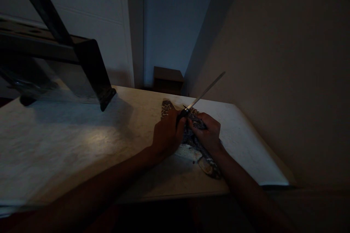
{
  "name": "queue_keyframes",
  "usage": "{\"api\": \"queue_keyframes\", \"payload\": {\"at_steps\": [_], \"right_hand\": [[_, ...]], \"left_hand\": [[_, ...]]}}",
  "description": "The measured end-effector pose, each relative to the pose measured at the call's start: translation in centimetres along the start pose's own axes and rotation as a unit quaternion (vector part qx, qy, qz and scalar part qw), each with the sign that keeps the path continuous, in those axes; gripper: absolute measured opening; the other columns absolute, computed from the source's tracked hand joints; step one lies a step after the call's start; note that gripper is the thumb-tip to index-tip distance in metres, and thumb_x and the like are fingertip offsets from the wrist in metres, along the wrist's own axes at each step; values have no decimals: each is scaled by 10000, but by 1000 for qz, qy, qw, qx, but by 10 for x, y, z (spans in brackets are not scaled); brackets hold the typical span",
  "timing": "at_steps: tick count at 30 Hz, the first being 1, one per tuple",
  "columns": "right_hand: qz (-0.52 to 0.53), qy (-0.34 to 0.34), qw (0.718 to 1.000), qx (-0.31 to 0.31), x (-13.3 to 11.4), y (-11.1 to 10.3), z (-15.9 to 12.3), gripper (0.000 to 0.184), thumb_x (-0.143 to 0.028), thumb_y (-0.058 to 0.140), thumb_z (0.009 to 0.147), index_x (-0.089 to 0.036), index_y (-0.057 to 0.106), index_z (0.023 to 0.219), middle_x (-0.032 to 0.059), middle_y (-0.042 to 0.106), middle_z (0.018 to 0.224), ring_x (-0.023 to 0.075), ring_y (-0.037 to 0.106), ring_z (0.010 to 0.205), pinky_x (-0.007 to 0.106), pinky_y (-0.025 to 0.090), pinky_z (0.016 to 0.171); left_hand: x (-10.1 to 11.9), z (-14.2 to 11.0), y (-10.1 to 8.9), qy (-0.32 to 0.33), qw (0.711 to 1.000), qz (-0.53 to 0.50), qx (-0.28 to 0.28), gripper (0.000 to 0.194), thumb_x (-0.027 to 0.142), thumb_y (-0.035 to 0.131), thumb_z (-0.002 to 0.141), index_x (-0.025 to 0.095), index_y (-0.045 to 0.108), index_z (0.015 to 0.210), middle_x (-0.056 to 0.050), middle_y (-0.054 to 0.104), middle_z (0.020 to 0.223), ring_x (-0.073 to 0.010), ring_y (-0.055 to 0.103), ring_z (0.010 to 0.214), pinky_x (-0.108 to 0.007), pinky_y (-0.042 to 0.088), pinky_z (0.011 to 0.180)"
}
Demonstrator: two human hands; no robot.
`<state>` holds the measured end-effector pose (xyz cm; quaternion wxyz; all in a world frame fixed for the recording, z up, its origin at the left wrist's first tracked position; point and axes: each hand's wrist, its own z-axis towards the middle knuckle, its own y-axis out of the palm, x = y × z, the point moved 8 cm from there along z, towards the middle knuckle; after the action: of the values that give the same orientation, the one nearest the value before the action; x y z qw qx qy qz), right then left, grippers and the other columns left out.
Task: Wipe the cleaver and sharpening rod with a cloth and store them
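My left hand is closed round the black handle of a sharpening steel. Its thin metal rod slants up and to the right, away from me. A dark patterned cloth lies bunched on the table beneath both hands. Just right of the handle, my right hand is closed on a fold of this cloth, with the thumb pressing towards the fingers. Dim light and the hands hide part of the handle and of the cloth's middle.
A black-framed stand with a see-through front is at the left on the pale marbled table. A wall borders the table's right side. Behind the far edge is a small brown box-like piece.
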<state>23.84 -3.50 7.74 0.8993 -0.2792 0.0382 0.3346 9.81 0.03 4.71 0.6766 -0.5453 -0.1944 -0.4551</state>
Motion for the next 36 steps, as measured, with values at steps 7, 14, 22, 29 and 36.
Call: {"api": "queue_keyframes", "payload": {"at_steps": [7, 14, 22, 29, 36], "right_hand": [[6, 26, 1000, -5, 4, 0, -1, 83, -285, 681, 839, -211, 667, 803, 20, 674, 706, 170, 633, 636, 300, 517, 598], [15, 20, 1000, -6, 3, 1, 0, 78, -284, 688, 837, -216, 678, 799, 16, 676, 694, 169, 627, 626, 299, 512, 600], [27, 21, 999, -15, 4, 2, -2, 69, -284, 685, 844, -219, 699, 860, 29, 701, 758, 183, 658, 685, 320, 542, 647], [47, -30, 998, -7, -4, -2, -1, 144, -219, 691, 836, -237, 682, 978, 36, 736, 875, 197, 692, 815, 333, 565, 744], [49, 81, 996, -10, 8, 0, 4, 80, -289, 666, 851, -216, 655, 880, 26, 705, 822, 180, 666, 743, 303, 547, 710]], "left_hand": [[8, -3, 7, 62, 996, 67, -5, 300, 240, 319, 967, 184, 491, 1206, -112, 618, 1110, -246, 628, 991, -382, 509, 840], [8, 1, 6, 57, 996, 61, -14, 317, 169, 387, 939, 186, 515, 1228, -127, 585, 1190, -252, 587, 1077, -389, 503, 900], [2, 5, 8, 73, 994, 76, -8, 307, 147, 436, 914, 192, 562, 1191, -115, 586, 1149, -241, 584, 1025, -390, 515, 877], [-2, 3, 11, 61, 998, -4, -6, 346, 85, 467, 850, 170, 576, 1167, -115, 605, 1149, -245, 587, 1070, -403, 486, 939], [-27, 19, 8, -35, 962, -269, 34, 282, 225, 585, 828, 163, 601, 1103, -73, 668, 1113, -204, 614, 1057, -353, 459, 972]]}}
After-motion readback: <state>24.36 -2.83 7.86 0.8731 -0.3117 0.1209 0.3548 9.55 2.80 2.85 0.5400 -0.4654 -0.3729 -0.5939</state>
